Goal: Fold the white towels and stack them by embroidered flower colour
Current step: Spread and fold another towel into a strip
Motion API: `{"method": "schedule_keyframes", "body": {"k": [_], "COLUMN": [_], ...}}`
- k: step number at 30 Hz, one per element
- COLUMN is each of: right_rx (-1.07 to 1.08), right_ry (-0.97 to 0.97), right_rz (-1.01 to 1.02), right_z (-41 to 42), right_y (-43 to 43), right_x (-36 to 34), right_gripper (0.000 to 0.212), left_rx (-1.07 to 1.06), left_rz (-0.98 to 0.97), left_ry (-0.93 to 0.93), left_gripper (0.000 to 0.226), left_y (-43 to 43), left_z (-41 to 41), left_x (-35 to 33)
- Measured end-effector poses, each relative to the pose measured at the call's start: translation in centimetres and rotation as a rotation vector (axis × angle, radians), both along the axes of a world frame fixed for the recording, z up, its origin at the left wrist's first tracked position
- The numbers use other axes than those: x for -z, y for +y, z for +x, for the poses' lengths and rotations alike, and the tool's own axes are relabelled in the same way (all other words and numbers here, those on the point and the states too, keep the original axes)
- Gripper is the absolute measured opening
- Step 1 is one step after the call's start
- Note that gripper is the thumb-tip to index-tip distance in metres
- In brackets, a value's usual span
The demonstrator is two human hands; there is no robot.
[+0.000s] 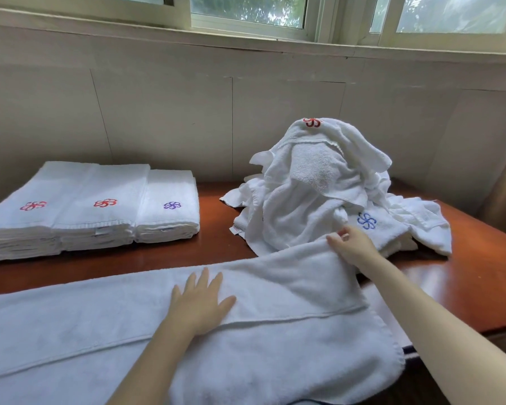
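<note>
Across the 6 o'clock edge of the table (465,267), with the dial's 12 set at the wall (164,118), we log one spread towel (70,328). It lies lengthwise, running from 8 o'clock round to 5 o'clock. Its right portion is turned back onto itself as a flap (289,287). We see no embroidery on the faces exposed to us.

Left hand (200,304): flat, fingers straight and splayed, palm pressing down on the flap's left part near dial centre. It grasps nothing.

Right hand (352,247): at 3 o'clock. The thumb and curled fingers pinch the flap's far right corner, right against the foot of the heap (313,200).

Folded work, 10 o'clock: three stacks sit side by side, touching.
- left stack (21,229): red flower (33,205) on top.
- middle stack (100,220): another red flower (105,203) on top.
- right stack (167,222): narrower, purple flower (172,205) on top.

Unfolded work, 2 o'clock: the heap is crumpled white towels, piled high against the wall.
- A third red flower (311,122) shows at its peak.
- A blue flower (366,221) shows low on its near right side, just beyond the right hand's fingers.

At 12 o'clock a window (247,8) runs above the wall, with green foliage behind the glass.
</note>
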State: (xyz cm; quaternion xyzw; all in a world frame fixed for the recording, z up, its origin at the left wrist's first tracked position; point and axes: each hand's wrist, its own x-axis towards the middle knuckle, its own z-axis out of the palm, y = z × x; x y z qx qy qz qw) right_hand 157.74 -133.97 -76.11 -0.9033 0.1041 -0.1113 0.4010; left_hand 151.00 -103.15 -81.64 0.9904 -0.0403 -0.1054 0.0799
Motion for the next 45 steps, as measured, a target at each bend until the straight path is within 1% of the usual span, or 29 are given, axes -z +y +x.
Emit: {"method": "schedule_keyframes", "body": {"k": [2, 4, 6, 8, 10, 12, 14, 16, 18, 19, 20, 22, 23, 24, 25, 26, 27, 28, 29, 30, 31, 33, 35, 37, 42, 45], "right_rx": [-0.001, -0.005, 0.021, 0.110, 0.188, 0.226, 0.229, 0.236, 0.295, 0.322, 0.300, 0.087, -0.077, -0.247, -0.391, -0.488, -0.542, -0.573, -0.583, -0.575, -0.562, -0.556, -0.568, -0.571, -0.547, -0.468], "right_ry": [0.035, -0.006, -0.087, -0.207, -0.300, -0.320, -0.294, -0.211, -0.153, -0.164, -0.217, -0.381, -0.395, -0.320, -0.175, -0.005, 0.144, 0.230, 0.257, 0.253, 0.243, 0.244, 0.243, 0.225, 0.217, 0.185], "right_rz": [0.055, 0.127, 0.043, -0.049, -0.017, 0.014, -0.023, -0.149, -0.377, -0.487, -0.570, -0.657, -0.690, -0.710, -0.708, -0.708, -0.711, -0.712, -0.719, -0.728, -0.738, -0.759, -0.774, -0.778, -0.735, -0.725], "right_z": [0.1, -0.1, -0.3, -0.5, -0.6, -0.4, -0.1, -0.3, -0.9, -1.4, -1.9, -3.0, -3.6, -4.1, -4.5, -4.9, -5.1, -5.1, -4.9, -4.5, -4.1, -3.1, -2.1, -1.1, 1.3, 2.0], "right_y": [0.2, 0.4, 0.6, 0.7, 0.9, 1.2, 1.5, 2.1, 2.6, 3.0, 3.8, 6.2, 7.9, 9.8, 11.7, 13.3, 14.7, 15.8, 16.5, 16.9, 17.2, 17.6, 18.6, 19.7, 22.1, 22.8], "right_x": [1.1, 1.7, 2.3, 2.7, 2.6, 2.2, 2.0, 2.0, 2.2, 2.2, 2.2, 2.3, 2.6, 3.2, 4.0, 4.9, 5.7, 6.5, 7.0, 7.3, 7.4, 7.4, 7.5, 7.6, 7.6, 7.6], "right_gripper": [0.033, 0.045, 0.048, 0.037, 0.023, 0.017, 0.019, 0.025, 0.031, 0.034, 0.037, 0.032, 0.025, 0.024, 0.034, 0.048, 0.057, 0.061, 0.063, 0.065, 0.066, 0.067, 0.069, 0.069, 0.067, 0.063], "left_rx": [-0.005, -0.010, -0.020, -0.021, -0.013, 0.003, 0.015, 0.013, 0.010, 0.010, 0.011, 0.000, -0.018, -0.047, -0.089, -0.145, -0.215, -0.298, -0.378, -0.447, -0.496, -0.523, -0.488, -0.468, -0.469, -0.525], "left_rz": [-0.002, -0.008, -0.018, -0.020, -0.022, -0.031, -0.039, -0.044, -0.046, -0.049, -0.056, -0.078, -0.079, -0.066, -0.046, -0.029, -0.017, -0.011, -0.012, -0.017, -0.019, 0.031, 0.092, 0.093, 0.070, 0.045], "left_ry": [0.022, -0.034, -0.079, -0.096, -0.104, -0.106, -0.111, -0.116, -0.118, -0.115, -0.105, -0.093, -0.103, -0.125, -0.139, -0.127, -0.082, -0.010, 0.069, 0.129, 0.146, 0.064, -0.061, -0.104, -0.125, -0.142], "left_gripper": [0.068, 0.069, 0.069, 0.069, 0.069, 0.070, 0.071, 0.072, 0.072, 0.071, 0.071, 0.068, 0.065, 0.062, 0.060, 0.059, 0.059, 0.060, 0.062, 0.063, 0.064, 0.060, 0.055, 0.053, 0.052, 0.053], "left_y": [0.3, 0.1, -0.2, -0.2, -0.1, -0.1, 0.0, 0.1, 0.1, 0.1, 0.0, 0.2, 0.6, 1.2, 2.1, 3.4, 5.0, 7.1, 9.4, 11.8, 14.1, 17.7, 20.1, 21.8, 25.1, 27.6], "left_z": [-0.2, -0.4, -0.6, -0.7, -0.8, -1.0, -1.1, -1.1, -1.1, -1.1, -1.1, -1.0, -0.9, -0.7, -0.6, -0.6, -0.7, -1.1, -1.7, -2.5, -3.5, -5.4, -6.3, -5.5, -1.6, -0.4], "left_x": [0.5, 0.9, 1.1, 1.2, 1.3, 1.4, 1.5, 1.6, 1.5, 1.5, 1.3, 0.7, 0.2, -0.4, -0.9, -1.4, -1.7, -1.8, -1.7, -1.4, -1.0, 0.2, 1.2, 1.6, 1.7, 1.6]}}
